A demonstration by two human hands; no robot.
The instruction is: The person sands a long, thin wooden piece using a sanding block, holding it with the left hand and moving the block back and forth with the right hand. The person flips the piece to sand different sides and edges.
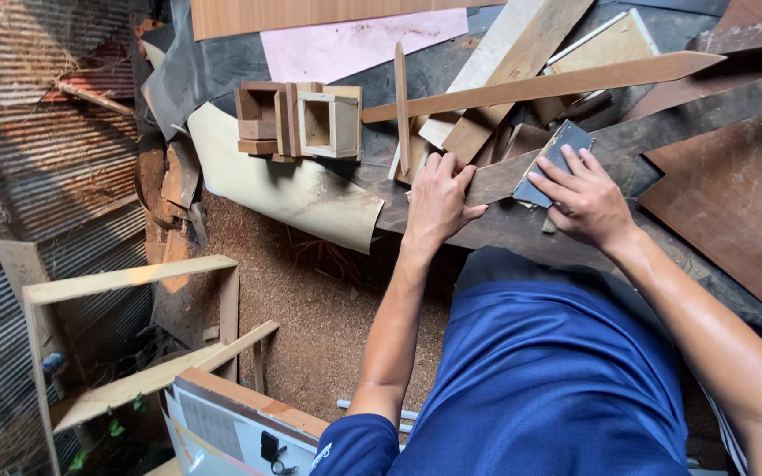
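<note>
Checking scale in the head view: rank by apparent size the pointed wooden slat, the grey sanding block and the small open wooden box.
1. pointed wooden slat, longest by far.
2. small open wooden box.
3. grey sanding block, partly covered by the right hand, so unsure against the box.
</note>
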